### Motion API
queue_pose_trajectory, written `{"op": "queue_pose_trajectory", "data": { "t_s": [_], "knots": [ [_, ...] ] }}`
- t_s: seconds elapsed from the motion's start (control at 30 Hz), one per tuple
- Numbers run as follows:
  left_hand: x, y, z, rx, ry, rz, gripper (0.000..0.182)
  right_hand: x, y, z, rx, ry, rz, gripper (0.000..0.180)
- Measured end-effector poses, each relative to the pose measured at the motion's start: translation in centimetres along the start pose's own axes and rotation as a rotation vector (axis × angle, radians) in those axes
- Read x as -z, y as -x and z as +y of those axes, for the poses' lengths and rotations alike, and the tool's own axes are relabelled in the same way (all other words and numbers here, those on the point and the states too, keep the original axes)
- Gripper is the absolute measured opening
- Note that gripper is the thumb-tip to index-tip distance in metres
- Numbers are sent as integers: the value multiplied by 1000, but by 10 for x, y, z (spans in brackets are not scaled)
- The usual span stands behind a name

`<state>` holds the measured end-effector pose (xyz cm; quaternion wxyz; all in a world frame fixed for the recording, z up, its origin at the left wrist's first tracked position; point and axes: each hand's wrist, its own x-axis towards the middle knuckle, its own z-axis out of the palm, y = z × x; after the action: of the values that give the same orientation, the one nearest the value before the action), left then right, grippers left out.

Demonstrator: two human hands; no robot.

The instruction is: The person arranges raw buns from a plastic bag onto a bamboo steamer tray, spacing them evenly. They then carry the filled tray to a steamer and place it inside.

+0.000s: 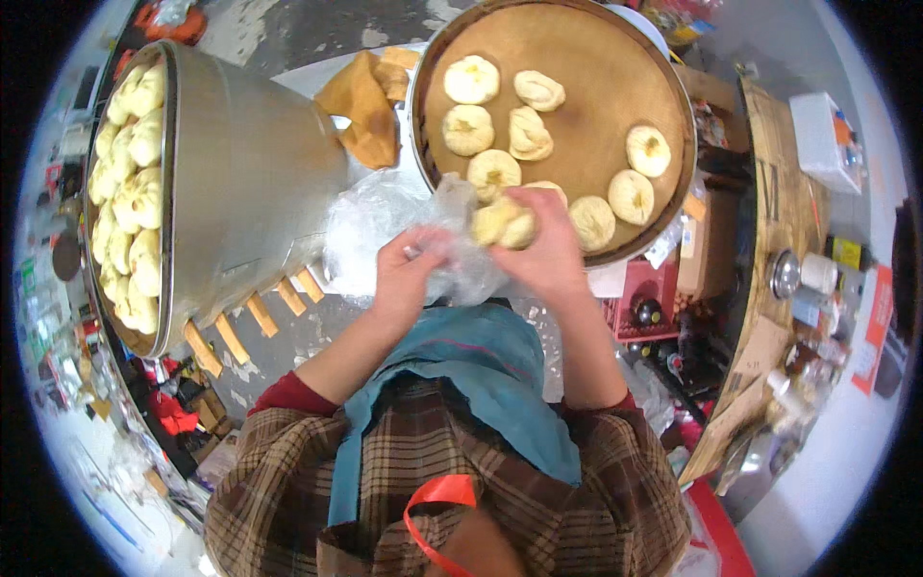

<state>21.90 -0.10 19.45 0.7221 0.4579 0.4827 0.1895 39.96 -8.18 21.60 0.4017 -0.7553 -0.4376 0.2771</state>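
My right hand [544,249] grips pale yellow steamed buns [502,223] at the near left edge of a round steamer tray [591,137] lined with brown cloth. My left hand [414,263] pinches a clear plastic bag [375,231] just left of the buns; the bag's mouth reaches up beside them. Several more buns, some twisted and some round with a dimpled middle, lie on the cloth. Motion blurs both hands, and how many buns are in the right one cannot be told.
At the left stand stacked metal steamer tiers [252,173] with wooden pegs [231,337], heaped with buns [137,195]. A brown cloth [364,115] lies between steamer and tray. A red crate [638,278] with a bottle stands below right, beside a wooden counter [779,187] holding jars and bowls.
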Motion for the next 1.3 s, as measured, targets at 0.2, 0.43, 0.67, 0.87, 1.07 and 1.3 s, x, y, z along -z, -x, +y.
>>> {"op": "queue_pose_trajectory", "data": {
  "t_s": [0.2,0.43,0.67,0.87,1.07,1.3],
  "knots": [
    [94,0,-66,-214,-260,420,19,29,-45,78,-133,408,331,62],
    [162,-24,-170,141,-410,404,47,-18,-24,43,214,301,236,45],
    [125,-79,-200,-192,-735,44,78,-194,50,49,134,355,-61,63],
    [160,-38,-178,-321,-739,82,58,-267,52,106,-230,356,-184,69],
    [218,10,-174,-235,-621,414,46,-244,86,133,-384,30,104,37],
    [195,7,-207,-397,-588,2,55,-221,134,98,-475,94,56,47]
  ]
}}
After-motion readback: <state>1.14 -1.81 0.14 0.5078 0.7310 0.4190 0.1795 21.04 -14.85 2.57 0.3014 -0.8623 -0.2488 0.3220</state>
